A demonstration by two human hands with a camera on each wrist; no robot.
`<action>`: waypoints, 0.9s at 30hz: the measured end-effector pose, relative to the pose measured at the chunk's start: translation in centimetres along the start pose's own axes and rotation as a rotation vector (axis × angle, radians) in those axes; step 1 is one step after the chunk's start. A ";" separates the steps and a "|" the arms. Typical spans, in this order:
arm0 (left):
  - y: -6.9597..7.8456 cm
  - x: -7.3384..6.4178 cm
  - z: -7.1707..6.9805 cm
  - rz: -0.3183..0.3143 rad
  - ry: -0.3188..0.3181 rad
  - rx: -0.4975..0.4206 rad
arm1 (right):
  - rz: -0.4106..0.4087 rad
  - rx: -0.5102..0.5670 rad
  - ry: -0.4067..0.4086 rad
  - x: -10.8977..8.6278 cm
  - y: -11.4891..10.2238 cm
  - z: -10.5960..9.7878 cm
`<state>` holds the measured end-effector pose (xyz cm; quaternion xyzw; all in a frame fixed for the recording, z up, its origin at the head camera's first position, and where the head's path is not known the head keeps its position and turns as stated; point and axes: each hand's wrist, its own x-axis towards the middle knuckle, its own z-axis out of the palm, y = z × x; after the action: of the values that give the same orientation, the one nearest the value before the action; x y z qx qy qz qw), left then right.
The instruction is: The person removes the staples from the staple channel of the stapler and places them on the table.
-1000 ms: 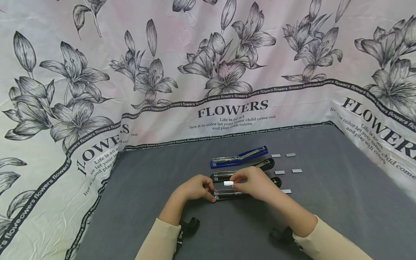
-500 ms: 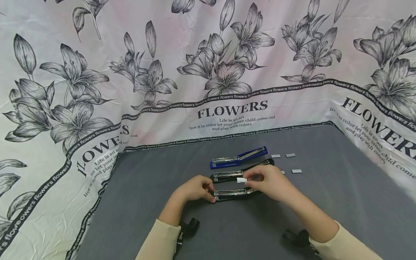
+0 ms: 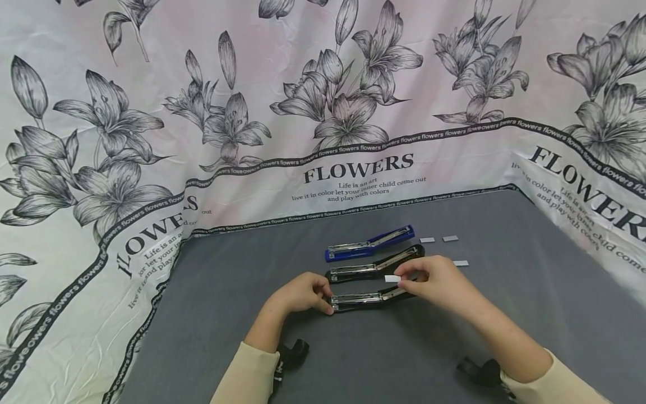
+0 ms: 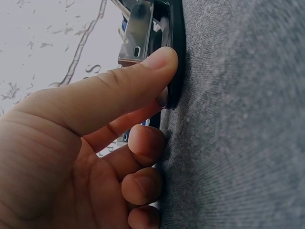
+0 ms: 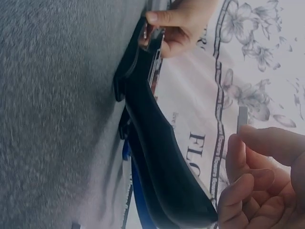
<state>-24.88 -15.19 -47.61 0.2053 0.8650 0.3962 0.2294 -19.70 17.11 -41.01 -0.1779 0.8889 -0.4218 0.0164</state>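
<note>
A black stapler (image 3: 355, 301), folded open with its metal channel showing, lies nearest the person. My left hand (image 3: 301, 293) pinches its left end; the left wrist view has the thumb (image 4: 159, 59) on the stapler's tip. Above the stapler's hinge area, my right hand (image 3: 436, 282) holds a small pale strip of staples (image 3: 392, 278) between thumb and forefinger. The right wrist view shows this strip (image 5: 242, 119) held apart from the stapler's raised black arm (image 5: 167, 157). Behind lie a second open black stapler (image 3: 353, 273) and an open blue stapler (image 3: 348, 248).
Several more staple strips lie right of the staplers, among them one behind the blue stapler's end (image 3: 427, 240), another strip (image 3: 450, 238) and a strip by the right hand (image 3: 461, 263). A flower-printed cloth (image 3: 363, 185) borders the grey tabletop (image 3: 242, 269).
My right hand has moved rightward with the staple strip, from over the near stapler's channel toward its hinge. My left hand has stayed at the stapler's left end.
</note>
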 end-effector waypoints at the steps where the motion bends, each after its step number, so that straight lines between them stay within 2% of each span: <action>1: 0.0 0.0 0.0 0.000 0.001 0.001 | -0.005 -0.002 0.002 -0.1 0.1 -0.2; 7: 0.0 -0.2 -0.1 -0.004 0.015 0.010 | -0.066 -0.027 0.030 -0.2 0.5 -1.6; 11: 0.0 -0.3 -0.2 -0.007 0.017 0.009 | -0.070 -0.062 0.044 -0.3 1.2 -3.0; 17: 0.0 -0.3 -0.1 -0.010 0.011 -0.003 | -0.044 -0.116 0.037 -0.5 2.5 -5.5; 27: -0.1 0.0 -0.1 -0.010 0.002 0.008 | 0.070 -0.149 -0.070 -1.0 6.7 -9.1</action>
<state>-24.95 -15.25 -47.64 0.2017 0.8677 0.3919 0.2298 -22.40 28.05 -40.33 -0.1622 0.9223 -0.3474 0.0489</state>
